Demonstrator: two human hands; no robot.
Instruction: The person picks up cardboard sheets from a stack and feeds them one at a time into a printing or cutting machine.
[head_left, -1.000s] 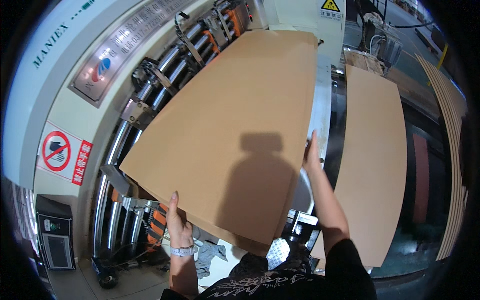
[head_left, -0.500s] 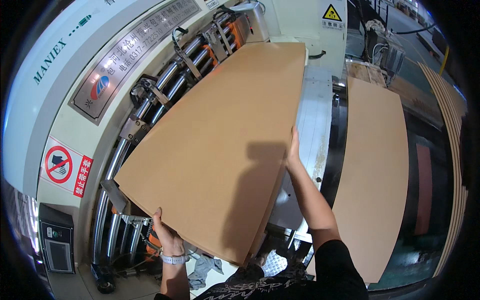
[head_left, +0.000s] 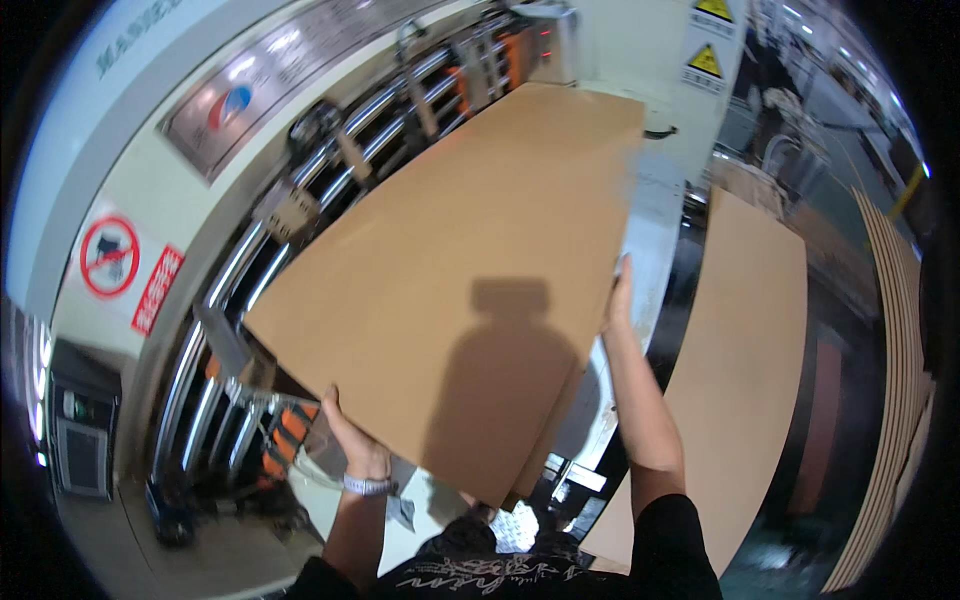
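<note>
A large brown cardboard sheet lies slanted in front of me, with its far end at the machine. Beneath its right near edge another layer of cardboard peeks out, slightly out of line. My left hand grips the near left edge, thumb on top and fingers hidden underneath. Along the right edge, my right hand holds the board from the side, its fingers pointing away from me. The shadow of my head and shoulders falls on the sheet.
Metal rollers and clamps run along the machine on the left, beside a small control panel. A pale metal table lies right of the sheet. Farther right are another long cardboard sheet and a stack of boards.
The view has shifted and blurred a little. The sheet's near end has swung slightly, and more of the layer beneath shows. Both hands keep hold of its edges.
</note>
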